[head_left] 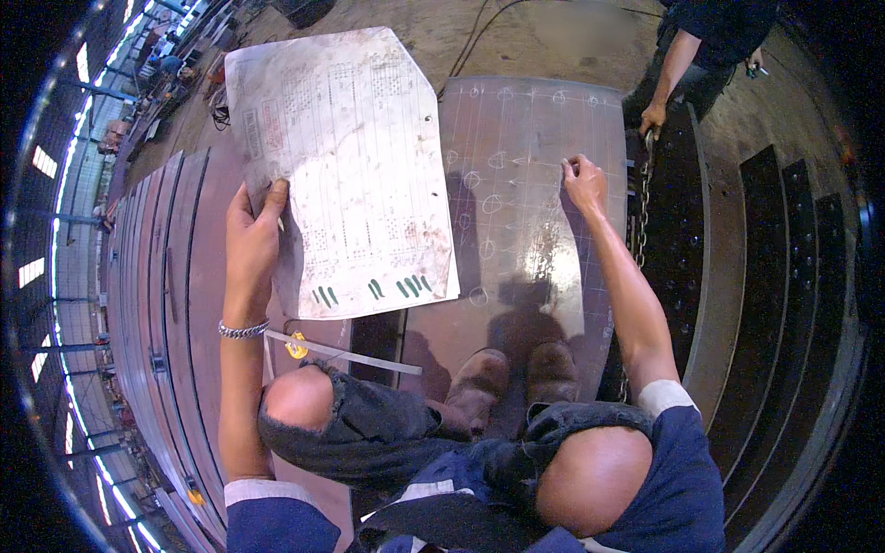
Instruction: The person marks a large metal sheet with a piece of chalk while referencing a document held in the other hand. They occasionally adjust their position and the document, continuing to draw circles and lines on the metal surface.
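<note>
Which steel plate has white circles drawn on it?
The brown plate under the boots, with the right hand over it. Its face shows white circles; none are visible on the left-side plates or dark right-side ones.

Under the left fingers [277,196], matt, creased, smudged paper in a sheet [359,175]. Beneath the right fingers [581,169], smooth metal in a plate [544,124], glossy in patches behind them. Right of those, metal in a chain [643,214]. Behind the left fingers, shiny metal in a bracelet [243,330]; farther back, matt, frayed cloth in trousers [369,424].
</note>
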Motion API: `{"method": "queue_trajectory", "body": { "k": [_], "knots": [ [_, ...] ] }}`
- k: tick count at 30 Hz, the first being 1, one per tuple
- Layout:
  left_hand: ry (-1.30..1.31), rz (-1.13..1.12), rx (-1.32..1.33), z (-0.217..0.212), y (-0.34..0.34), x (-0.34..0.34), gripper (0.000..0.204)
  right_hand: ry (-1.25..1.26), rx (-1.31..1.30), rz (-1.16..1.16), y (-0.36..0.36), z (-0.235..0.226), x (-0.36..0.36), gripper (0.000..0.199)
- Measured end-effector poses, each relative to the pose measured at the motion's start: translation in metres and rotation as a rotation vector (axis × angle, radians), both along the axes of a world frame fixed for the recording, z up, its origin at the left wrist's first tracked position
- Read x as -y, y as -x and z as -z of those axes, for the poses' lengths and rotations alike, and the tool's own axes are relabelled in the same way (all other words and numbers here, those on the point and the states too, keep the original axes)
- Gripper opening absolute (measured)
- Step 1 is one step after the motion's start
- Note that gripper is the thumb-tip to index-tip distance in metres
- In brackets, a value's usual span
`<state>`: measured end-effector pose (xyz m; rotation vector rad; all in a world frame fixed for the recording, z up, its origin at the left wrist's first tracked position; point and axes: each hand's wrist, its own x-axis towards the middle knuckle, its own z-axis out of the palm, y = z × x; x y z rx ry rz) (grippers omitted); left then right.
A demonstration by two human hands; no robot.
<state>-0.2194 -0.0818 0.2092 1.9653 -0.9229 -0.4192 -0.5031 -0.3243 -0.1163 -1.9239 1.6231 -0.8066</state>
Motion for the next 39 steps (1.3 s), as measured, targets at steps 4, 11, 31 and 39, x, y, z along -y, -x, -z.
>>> {"method": "queue_trajectory", "body": {
  "k": [4, 11, 31, 39],
  "knots": [
    [0.002, 0.031, -0.018, -0.002, -0.004, -0.003, 0.034, -0.026, -0.046, 0.034, -0.010, -0.005, 0.002, 0.026],
    [-0.084, -0.079, 0.122, -0.009, 0.016, 0.013, 0.038, 0.081, -0.166, 0.062, -0.008, 0.016, 0.010, 0.019],
    [0.112, 0.123, -0.113, 0.001, -0.016, 0.006, 0.033, 0.003, -0.130, 0.142, -0.028, 0.014, -0.001, 0.017],
    [0.073, 0.110, -0.103, -0.008, -0.011, 0.004, 0.035, 0.000, -0.138, 0.141, -0.031, 0.013, -0.002, 0.016]
  ]
}}
